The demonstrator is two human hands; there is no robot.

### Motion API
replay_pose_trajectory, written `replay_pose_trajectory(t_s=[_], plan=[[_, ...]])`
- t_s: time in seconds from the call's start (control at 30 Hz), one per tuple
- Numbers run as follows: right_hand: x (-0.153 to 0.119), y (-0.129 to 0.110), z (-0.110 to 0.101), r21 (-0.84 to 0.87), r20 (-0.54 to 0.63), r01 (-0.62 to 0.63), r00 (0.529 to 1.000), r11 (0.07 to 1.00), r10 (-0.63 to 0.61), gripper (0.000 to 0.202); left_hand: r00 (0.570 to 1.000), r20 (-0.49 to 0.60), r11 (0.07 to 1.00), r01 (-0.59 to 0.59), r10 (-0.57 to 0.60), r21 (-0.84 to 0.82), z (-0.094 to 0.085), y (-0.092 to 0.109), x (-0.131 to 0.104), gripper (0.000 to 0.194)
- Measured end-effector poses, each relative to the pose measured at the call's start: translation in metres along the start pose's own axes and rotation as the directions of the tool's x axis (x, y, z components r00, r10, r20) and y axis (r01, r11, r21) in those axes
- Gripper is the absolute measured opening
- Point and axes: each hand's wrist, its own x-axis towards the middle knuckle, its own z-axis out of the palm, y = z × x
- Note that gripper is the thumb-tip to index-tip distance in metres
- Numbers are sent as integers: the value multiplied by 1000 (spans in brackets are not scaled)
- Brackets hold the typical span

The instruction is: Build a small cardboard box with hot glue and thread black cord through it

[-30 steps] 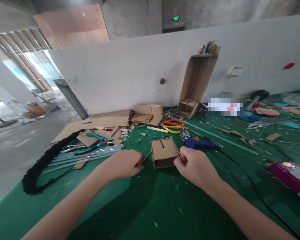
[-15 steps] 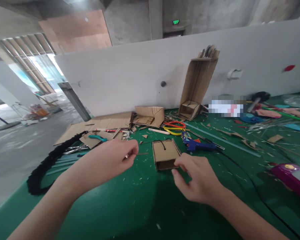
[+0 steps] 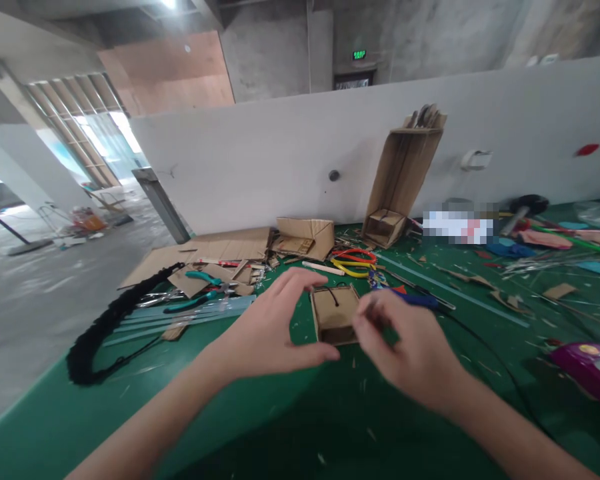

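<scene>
Between my wide left grip [image 3: 265, 328] and narrow right grip [image 3: 411, 348], its hold unclear, the cardboard box [image 3: 334, 316] sits formed, front open.

Box [image 3: 330, 313] of matt brown cardboard, green bench [image 3: 260, 407] with smooth, slightly glossy surface, black strip [image 3: 99, 335] at nine o'clock rough and fluffy, purple device [image 3: 580, 367] at three o'clock in glossy plastic, white wall [image 3: 240, 160] at twelve o'clock smooth, matt

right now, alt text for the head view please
A bare left hand, thumb and fingers spread, and a bare right hand, fingers curled, flank a small brown cardboard box with a black cord on a littered green tabletop.
</scene>
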Motion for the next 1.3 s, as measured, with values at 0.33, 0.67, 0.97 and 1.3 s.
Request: replay_pose_trajectory(t_s=[0.33, 0.67, 0.97, 1.3], plan=[[74, 14, -3, -29, 311, 22, 950, 999, -11, 15, 984, -112, 935, 89, -135, -344, 76, -41, -4, 43], [61, 18, 13, -46, 354, -1, 935, 999, 17, 13, 965, -167, 870, 99, -203, -484, 82, -43, -5, 36], [57, 23, 20, -32, 333, 34, 943, 999, -22, 11, 971, -162, 853, 68, -176, -517, 82, -41, -4, 38], [62, 19, 15, 43, 175, 6, 984, 999, -14, 20, 886, -456, 897, -131, -85, -421, 70, -45, -3, 40]])
